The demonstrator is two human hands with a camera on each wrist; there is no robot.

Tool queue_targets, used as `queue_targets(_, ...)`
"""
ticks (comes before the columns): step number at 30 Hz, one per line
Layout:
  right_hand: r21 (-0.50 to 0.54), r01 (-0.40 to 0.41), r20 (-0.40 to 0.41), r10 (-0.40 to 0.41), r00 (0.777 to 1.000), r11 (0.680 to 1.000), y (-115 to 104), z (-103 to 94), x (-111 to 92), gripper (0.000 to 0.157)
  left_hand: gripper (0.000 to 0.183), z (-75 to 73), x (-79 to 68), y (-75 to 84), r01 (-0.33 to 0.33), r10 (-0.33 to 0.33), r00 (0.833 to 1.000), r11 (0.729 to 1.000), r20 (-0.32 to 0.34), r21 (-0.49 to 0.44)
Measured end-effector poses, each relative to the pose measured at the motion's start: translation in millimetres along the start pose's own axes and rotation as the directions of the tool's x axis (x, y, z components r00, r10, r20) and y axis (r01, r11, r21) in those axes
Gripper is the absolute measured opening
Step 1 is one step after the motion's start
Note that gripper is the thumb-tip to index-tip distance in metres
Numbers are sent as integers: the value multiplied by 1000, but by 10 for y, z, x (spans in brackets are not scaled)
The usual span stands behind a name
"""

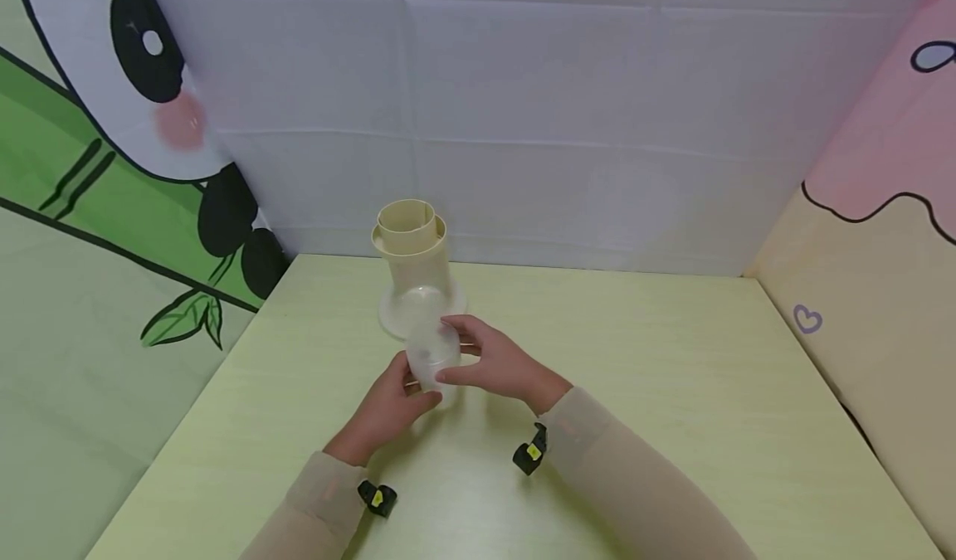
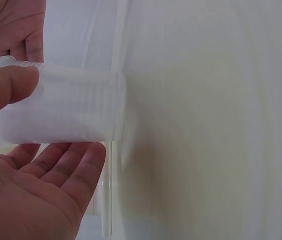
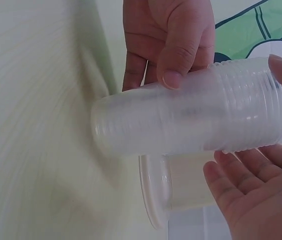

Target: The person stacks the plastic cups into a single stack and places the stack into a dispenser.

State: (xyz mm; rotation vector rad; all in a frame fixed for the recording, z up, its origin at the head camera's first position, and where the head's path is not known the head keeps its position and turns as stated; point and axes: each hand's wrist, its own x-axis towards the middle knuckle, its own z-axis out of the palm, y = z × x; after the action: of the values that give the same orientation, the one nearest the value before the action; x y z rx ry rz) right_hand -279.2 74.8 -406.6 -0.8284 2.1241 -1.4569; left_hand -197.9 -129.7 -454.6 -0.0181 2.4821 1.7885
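A stack of clear plastic cups [image 1: 431, 357] stands nearly upright between both hands, above the table's middle. My left hand [image 1: 392, 406] grips its lower part, thumb on one side and fingers on the other, as the left wrist view also shows with the cups [image 2: 76, 107]. Higher up, my right hand [image 1: 496, 361] holds the stack from the right, around the ridged rims of the nested cups [image 3: 250, 107]. Just behind stands a cream cylindrical holder [image 1: 418, 265] on a round, pale base [image 1: 392, 315]; the stack hides part of that base.
The pale wooden table [image 1: 657, 377] extends to both sides. A light cloth wall [image 1: 538, 129] rises behind it, with printed cartoon panels at left and right. Each wrist wears a small black strap mount [image 1: 529, 452].
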Motion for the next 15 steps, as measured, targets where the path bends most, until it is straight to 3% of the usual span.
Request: queue_targets(15,37,19,-7,-19,1000,999,26,-18,-49,78,69,1,14,-13,5,-5,1000,1000,-6,10)
